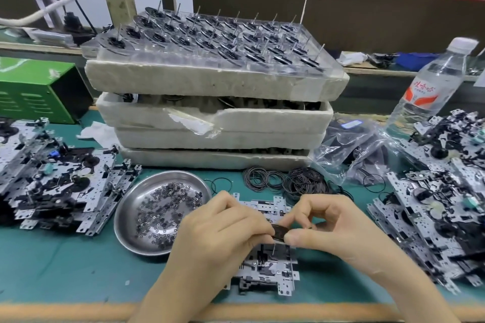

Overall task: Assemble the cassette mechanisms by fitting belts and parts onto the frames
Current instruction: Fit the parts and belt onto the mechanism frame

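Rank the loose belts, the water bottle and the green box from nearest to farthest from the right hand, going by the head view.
1. loose belts, just beyond the right hand.
2. water bottle, back right.
3. green box, far left.

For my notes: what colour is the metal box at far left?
The box is green, seen in the head view.

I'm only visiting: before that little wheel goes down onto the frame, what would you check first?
1. Wheel pinched by left hand and right hand: ok.
2. Frame flat on the mat below the wheel: ok.
3. Wheel's pin pointing down: ok.
4. Pin lined up with its hole: cannot tell, the hands hide it.
5. Belts close behind the frame: ok.
6. Washers in the dish: ok.
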Motion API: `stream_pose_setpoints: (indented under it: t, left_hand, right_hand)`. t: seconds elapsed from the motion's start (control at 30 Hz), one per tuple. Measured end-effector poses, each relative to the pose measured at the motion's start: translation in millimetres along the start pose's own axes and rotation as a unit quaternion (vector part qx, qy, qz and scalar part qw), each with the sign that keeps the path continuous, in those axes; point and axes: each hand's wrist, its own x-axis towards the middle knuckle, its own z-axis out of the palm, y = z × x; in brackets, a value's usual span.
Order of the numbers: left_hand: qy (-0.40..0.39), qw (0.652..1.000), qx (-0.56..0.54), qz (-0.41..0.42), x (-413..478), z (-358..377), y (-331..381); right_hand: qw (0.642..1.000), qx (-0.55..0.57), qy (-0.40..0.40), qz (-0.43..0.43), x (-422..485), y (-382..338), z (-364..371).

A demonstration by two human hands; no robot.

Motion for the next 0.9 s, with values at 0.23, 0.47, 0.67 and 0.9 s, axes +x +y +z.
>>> stream_pose_setpoints:
  t: [0.23,0.47,0.67,0.9]
  left_hand:
    - [-0.106,0.968,-0.141,-0.178,-3.3,-7.8,4.8]
    - [-0.174,0.97,-0.085,-0.146,-3.8,-4.3,8.5]
    - [-0.098,0.99,0.052,-0.09,0.5,-5.9,8.9]
    - [0.032,0.957,-0.253,-0.138,-8.1,-10.0,11.8]
  right_hand:
    - [0.965,-0.21,0.075,-0.14,-20.9,-13.1,9.7]
    - [0.939,-0.305,0.062,-0.148,-25.1,-9.6,18.2]
    - [0.937,-0.296,0.125,-0.134,-28.0,-7.5,14.0]
    - [0.905,-0.294,0.288,-0.105,-8.7,12.4,34.4]
